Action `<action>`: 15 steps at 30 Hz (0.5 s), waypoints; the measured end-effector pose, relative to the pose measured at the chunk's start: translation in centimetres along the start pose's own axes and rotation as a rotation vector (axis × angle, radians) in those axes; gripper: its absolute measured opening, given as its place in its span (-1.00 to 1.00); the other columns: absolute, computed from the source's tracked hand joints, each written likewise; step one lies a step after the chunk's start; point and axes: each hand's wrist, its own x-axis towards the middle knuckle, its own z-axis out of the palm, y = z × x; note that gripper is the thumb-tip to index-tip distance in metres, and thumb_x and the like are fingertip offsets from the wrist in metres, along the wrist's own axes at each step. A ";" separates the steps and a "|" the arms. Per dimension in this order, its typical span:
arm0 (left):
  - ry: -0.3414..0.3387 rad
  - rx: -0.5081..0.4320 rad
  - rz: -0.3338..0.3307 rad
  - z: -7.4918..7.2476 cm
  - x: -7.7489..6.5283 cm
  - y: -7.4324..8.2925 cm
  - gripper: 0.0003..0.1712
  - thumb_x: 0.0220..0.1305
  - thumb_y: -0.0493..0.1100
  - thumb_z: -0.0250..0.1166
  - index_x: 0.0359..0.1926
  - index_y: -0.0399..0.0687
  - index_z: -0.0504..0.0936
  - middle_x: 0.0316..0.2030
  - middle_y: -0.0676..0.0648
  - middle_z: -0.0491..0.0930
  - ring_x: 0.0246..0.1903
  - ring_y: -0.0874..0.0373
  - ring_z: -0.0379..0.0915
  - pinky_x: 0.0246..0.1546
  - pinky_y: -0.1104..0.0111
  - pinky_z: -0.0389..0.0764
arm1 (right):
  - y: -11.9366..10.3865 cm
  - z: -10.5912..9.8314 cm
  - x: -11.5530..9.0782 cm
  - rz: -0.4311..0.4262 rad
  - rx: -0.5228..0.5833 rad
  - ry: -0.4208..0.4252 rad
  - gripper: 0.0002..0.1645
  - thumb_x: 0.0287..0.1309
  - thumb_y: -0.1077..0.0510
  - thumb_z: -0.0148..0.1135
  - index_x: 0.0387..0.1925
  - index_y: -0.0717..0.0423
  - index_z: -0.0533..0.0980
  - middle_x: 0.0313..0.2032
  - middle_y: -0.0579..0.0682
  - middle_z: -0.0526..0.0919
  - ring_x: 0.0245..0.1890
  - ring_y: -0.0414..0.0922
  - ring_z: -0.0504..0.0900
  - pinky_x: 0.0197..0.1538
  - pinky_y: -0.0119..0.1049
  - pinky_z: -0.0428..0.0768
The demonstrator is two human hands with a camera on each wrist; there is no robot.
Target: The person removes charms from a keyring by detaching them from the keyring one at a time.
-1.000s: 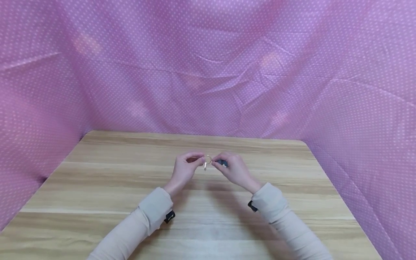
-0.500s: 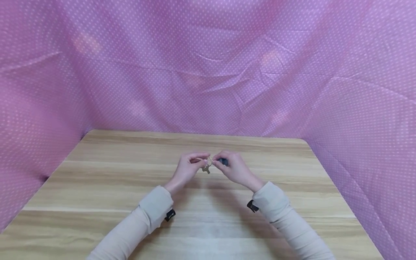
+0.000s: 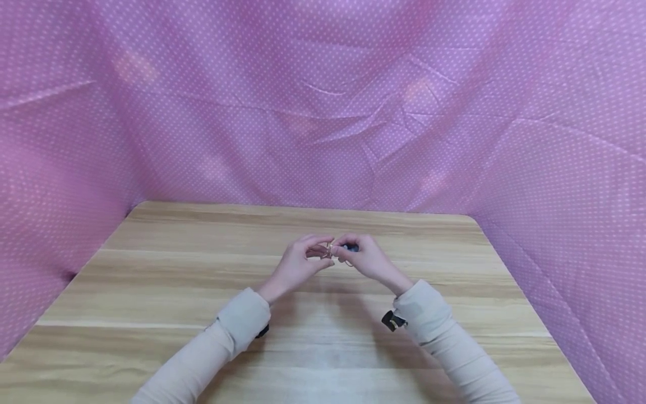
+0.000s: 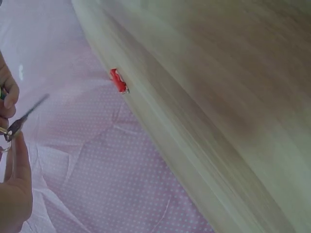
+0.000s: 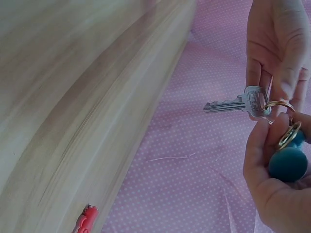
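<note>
A silver key [image 5: 250, 102] hangs on a gold key ring [image 5: 279, 104] between the two hands, raised over the table. My right hand [image 3: 367, 258] pinches the ring between thumb and fingers. A teal ball charm [image 5: 287, 164] with a second gold ring lies against its palm, seen in the right wrist view. My left hand [image 3: 300, 262] faces it, thumb and fingers spread apart around the ring. Its fingers [image 5: 253, 73] lie behind the key's head, with the thumb clear of the key. In the left wrist view, the key [image 4: 24, 119] points away from the fingertips.
A small red object [image 4: 117, 80] with a metal bit at one end lies at the table's edge in both wrist views. The wood-grain table [image 3: 176, 269] is surrounded by pink dotted cloth [image 3: 323, 140]. Dark straps [image 3: 392, 321] sit at the wrists.
The left thumb and fingers have parted from their pinch and moved slightly right. The key, earlier hanging below the left fingers, has turned up between the hands. The right hand keeps its hold.
</note>
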 end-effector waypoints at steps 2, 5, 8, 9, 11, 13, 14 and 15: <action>0.011 0.028 0.047 0.2 0.0 0.0 -0.49 0.02 -0.35 0.35 0.06 -0.20 0.51 -0.04 -0.11 0.53 -0.17 0.08 0.57 -0.07 0.47 0.57 | 0.0 -0.1 0.0 0.011 0.008 -0.006 -0.82 0.15 0.16 0.18 -0.28 0.19 0.58 -0.34 0.27 0.63 -0.43 -0.11 0.58 -0.33 -0.28 0.59; 0.023 0.047 0.081 0.3 -0.1 -0.1 -0.53 0.03 -0.37 0.34 0.04 -0.22 0.52 -0.04 -0.13 0.54 -0.19 0.08 0.58 -0.10 0.50 0.58 | 0.0 -0.2 -0.1 0.021 0.019 -0.019 -0.81 0.16 0.15 0.17 -0.26 0.20 0.58 -0.35 0.22 0.64 -0.43 -0.18 0.57 -0.28 -0.18 0.61; 0.018 0.047 0.093 0.4 -0.2 -0.2 -0.54 0.05 -0.36 0.32 0.04 -0.24 0.52 -0.04 -0.16 0.55 -0.19 0.06 0.58 -0.10 0.48 0.59 | 0.0 -0.3 -0.2 0.028 0.031 -0.030 -0.80 0.16 0.15 0.17 -0.26 0.20 0.57 -0.37 0.16 0.64 -0.43 -0.19 0.57 -0.28 -0.14 0.61; 0.015 0.040 0.095 0.4 -0.2 -0.2 -0.54 0.06 -0.36 0.32 0.04 -0.24 0.52 -0.03 -0.17 0.55 -0.19 0.05 0.58 -0.10 0.46 0.59 | -0.1 -0.4 -0.3 0.032 0.036 -0.034 -0.81 0.16 0.16 0.16 -0.26 0.20 0.57 -0.38 0.14 0.64 -0.43 -0.18 0.57 -0.29 -0.14 0.61; 0.008 0.022 0.090 0.3 -0.2 -0.2 -0.54 0.06 -0.35 0.32 0.04 -0.24 0.52 -0.02 -0.20 0.54 -0.18 0.02 0.59 -0.10 0.43 0.60 | -0.3 -0.5 -0.4 0.032 0.046 -0.046 -0.80 0.17 0.16 0.16 -0.25 0.22 0.57 -0.37 0.15 0.64 -0.43 -0.18 0.57 -0.30 -0.18 0.61; 0.007 -0.002 0.070 0.3 -0.3 -0.2 -0.55 0.06 -0.34 0.32 0.04 -0.23 0.53 -0.02 -0.20 0.55 -0.18 0.01 0.59 -0.10 0.43 0.60 | -0.4 -0.6 -0.5 0.025 0.050 -0.060 -0.80 0.17 0.18 0.15 -0.24 0.23 0.57 -0.36 0.15 0.64 -0.43 -0.18 0.57 -0.33 -0.27 0.60; 0.005 -0.009 0.057 0.3 -0.3 -0.3 -0.55 0.07 -0.33 0.32 0.04 -0.22 0.53 -0.02 -0.20 0.55 -0.17 0.02 0.59 -0.11 0.43 0.60 | -0.5 -0.6 -0.6 0.023 0.050 -0.064 -0.80 0.17 0.19 0.15 -0.24 0.23 0.57 -0.36 0.14 0.63 -0.43 -0.16 0.56 -0.36 -0.31 0.58; 0.005 -0.020 0.039 0.3 -0.3 -0.3 -0.55 0.07 -0.31 0.32 0.04 -0.20 0.53 -0.03 -0.19 0.57 -0.17 0.03 0.60 -0.11 0.44 0.60 | -0.6 -0.6 -0.7 0.018 0.043 -0.064 -0.81 0.17 0.19 0.15 -0.25 0.23 0.57 -0.38 0.11 0.63 -0.44 -0.14 0.56 -0.38 -0.35 0.57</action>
